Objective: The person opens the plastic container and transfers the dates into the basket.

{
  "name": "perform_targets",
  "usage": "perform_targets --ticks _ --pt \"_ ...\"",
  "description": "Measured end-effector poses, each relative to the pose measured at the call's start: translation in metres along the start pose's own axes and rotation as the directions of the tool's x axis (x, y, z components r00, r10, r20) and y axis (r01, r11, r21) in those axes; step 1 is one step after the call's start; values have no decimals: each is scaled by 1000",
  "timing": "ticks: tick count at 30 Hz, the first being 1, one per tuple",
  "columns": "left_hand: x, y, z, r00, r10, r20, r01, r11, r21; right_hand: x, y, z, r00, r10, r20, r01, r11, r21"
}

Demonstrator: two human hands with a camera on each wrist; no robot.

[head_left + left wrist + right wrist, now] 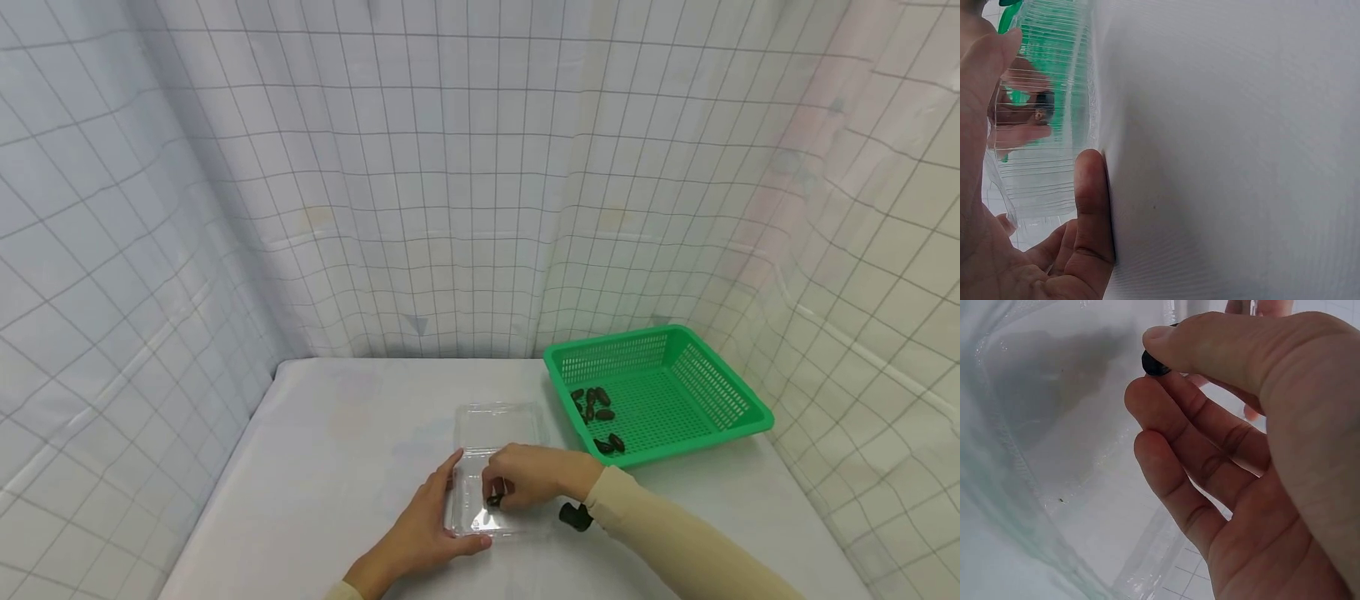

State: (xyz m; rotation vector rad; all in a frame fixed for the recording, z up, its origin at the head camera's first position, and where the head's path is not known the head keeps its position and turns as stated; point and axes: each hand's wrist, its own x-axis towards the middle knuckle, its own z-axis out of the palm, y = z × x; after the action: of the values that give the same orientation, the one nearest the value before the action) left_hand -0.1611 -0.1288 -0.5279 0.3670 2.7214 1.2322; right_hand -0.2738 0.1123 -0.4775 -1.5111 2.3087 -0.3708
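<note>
A clear plastic clamshell box [472, 483] lies on the table with its lid [498, 425] folded back. My left hand [427, 525] holds the box's left side, thumb along the front edge and fingers up the side. Over the box, my right hand [525, 477] pinches a small dark, glossy oval piece [1155, 364] between thumb and fingertips. Through the ribbed clear wall [1035, 187], the left wrist view shows the right fingers and the dark piece. Whether that piece touches the box floor cannot be told.
A green slotted basket [720, 436] stands at the right, partly behind the right forearm. Several dark oval pieces [604, 414] lie along its left side. A black object [575, 516] shows beneath the right wrist. Grid-patterned curtains [480, 208] hang around the white table [337, 450].
</note>
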Motion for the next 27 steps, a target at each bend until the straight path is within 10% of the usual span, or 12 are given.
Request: perform_targets --ticks 27 --pt "-2 3 -2 1000 -11 -5 12 1000 12 -32 -3 -30 996 -3 -87 9 998 67"
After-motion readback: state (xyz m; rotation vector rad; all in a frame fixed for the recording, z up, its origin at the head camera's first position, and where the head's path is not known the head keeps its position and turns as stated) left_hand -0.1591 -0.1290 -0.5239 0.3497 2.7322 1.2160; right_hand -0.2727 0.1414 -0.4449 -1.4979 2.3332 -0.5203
